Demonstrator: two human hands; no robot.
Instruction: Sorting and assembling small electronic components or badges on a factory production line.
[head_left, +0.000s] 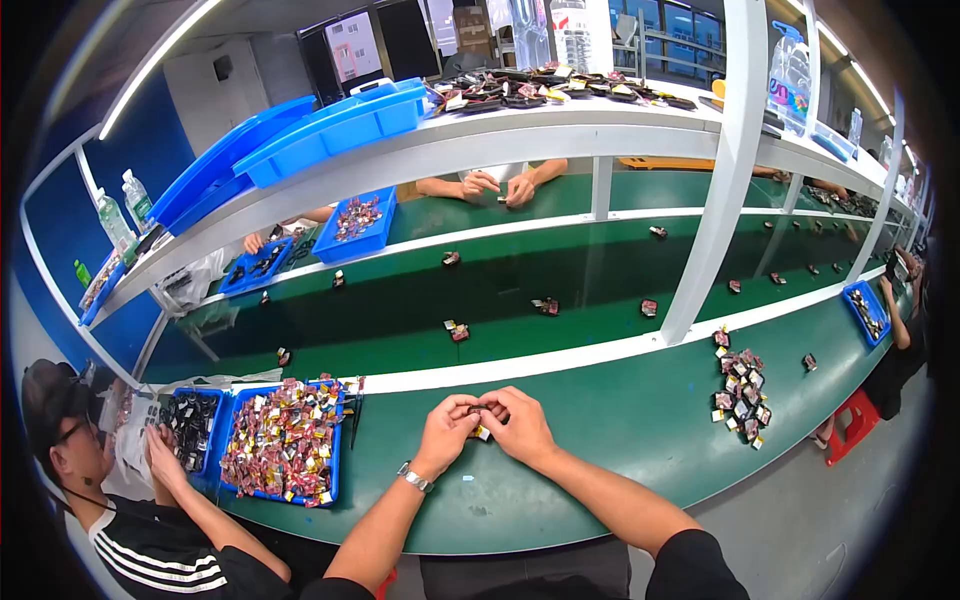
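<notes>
At the near edge of the green worktop (pixel 600 420), the left hand (pixel 447 435) and right hand (pixel 517 425) meet fingertip to fingertip, both grips closed on one small part (pixel 481 430) held between them, just above the surface. Its long axis cannot be told. Farther left sits a blue tray (pixel 285 440) of similar parts, nearer the left hand.

Both hands met over the green bench (pixel 620 420), near its front edge. Left hand (pixel 447 432) and right hand (pixel 517 423) pinched one small dark part (pixel 481 412) between the fingertips, thumbs touching it. A wristwatch (pixel 414 478) sat on the left wrist. Blue tray (pixel 282 440) of mixed small parts lay to the left; a loose pile of parts (pixel 741 390) lay well to the right. A neighbour's hand (pixel 163 447) reached into a second blue tray (pixel 192 425) further left. Scattered parts rode the conveyor belt (pixel 500 290) beyond.
</notes>
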